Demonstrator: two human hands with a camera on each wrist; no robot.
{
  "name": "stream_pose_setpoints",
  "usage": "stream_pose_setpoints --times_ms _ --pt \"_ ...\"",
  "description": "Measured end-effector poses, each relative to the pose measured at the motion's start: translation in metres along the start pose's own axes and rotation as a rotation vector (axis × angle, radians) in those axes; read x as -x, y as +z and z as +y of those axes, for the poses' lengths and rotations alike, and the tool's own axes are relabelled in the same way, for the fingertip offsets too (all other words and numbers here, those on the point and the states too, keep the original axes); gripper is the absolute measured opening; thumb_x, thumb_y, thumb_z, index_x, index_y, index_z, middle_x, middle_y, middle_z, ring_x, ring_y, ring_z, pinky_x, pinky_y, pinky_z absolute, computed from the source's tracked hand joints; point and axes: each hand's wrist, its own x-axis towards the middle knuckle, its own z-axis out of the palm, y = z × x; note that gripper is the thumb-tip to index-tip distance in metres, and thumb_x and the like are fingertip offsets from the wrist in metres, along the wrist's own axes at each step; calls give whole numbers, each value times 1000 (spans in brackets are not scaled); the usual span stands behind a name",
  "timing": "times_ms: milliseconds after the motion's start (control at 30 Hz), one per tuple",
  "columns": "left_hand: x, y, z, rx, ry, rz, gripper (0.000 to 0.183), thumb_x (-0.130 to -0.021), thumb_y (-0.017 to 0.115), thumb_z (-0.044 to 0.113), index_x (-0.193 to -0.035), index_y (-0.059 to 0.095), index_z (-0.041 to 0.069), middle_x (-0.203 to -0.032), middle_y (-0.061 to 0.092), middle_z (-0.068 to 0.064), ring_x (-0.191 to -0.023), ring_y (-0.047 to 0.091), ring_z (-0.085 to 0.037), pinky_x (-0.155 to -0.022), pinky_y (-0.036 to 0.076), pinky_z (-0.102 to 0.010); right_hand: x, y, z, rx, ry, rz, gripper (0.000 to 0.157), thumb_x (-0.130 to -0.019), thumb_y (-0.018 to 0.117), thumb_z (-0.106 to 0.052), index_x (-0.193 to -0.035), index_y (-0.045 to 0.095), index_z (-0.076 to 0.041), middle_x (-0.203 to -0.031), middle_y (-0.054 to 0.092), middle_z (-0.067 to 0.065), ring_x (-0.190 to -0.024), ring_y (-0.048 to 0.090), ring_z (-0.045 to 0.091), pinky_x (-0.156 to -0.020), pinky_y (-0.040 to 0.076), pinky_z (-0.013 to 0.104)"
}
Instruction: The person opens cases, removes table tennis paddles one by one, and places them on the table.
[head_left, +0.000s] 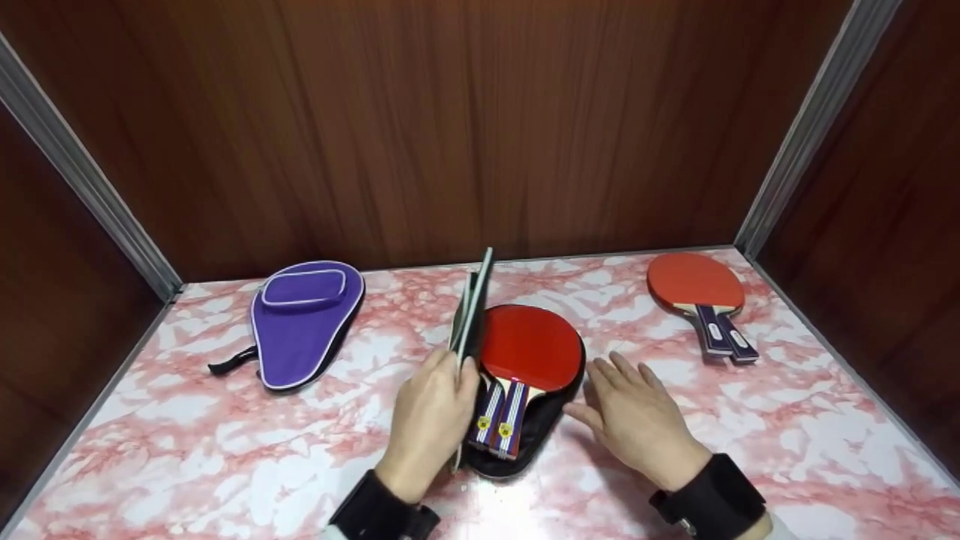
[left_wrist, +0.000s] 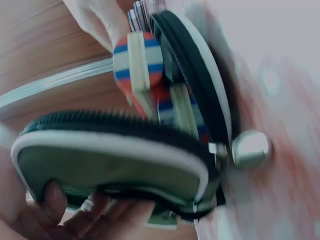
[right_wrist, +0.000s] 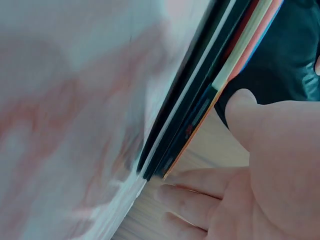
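An opened table tennis bat case [head_left: 536,433] lies in front of me with a dark lining. Inside it are two red bats [head_left: 532,346], their striped handles side by side and pointing toward me. My left hand [head_left: 429,420] grips the case's raised front flap [left_wrist: 115,160], which stands nearly upright at the left; dark green cloth, white piping and a zip show in the left wrist view. The handle ends [left_wrist: 138,60] appear between flap and back. On the case's right side, my right hand [head_left: 641,420] has its fingers extended near the rim and holds nothing.
A purple bat case [head_left: 304,341] with a small pocket and black strap lies at the left. Two overlapping red bats [head_left: 696,281] lie at the back right. Wooden panels [head_left: 465,135] wall in the marbled pink-and-white tabletop [head_left: 187,442] at the back and sides.
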Motion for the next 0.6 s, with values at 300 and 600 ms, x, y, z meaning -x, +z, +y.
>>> stream_pose_setpoints --times_ms 300,600 --pt "7 -26 -13 -39 42 43 36 -98 70 16 -67 52 19 -65 52 1 -59 60 -31 -56 48 -49 -5 8 -9 -24 -23 -67 68 -111 64 -46 -152 59 8 -158 57 28 -153 46 49 -123 32 70" --pt "9 -37 -23 98 -133 -62 23 -101 70 22 -82 56 18 -64 48 7 -60 52 -20 -57 43 -39 -28 11 2 -59 -83 -113 67 -113 61 -40 -157 53 10 -162 50 30 -156 40 50 -127 28 67"
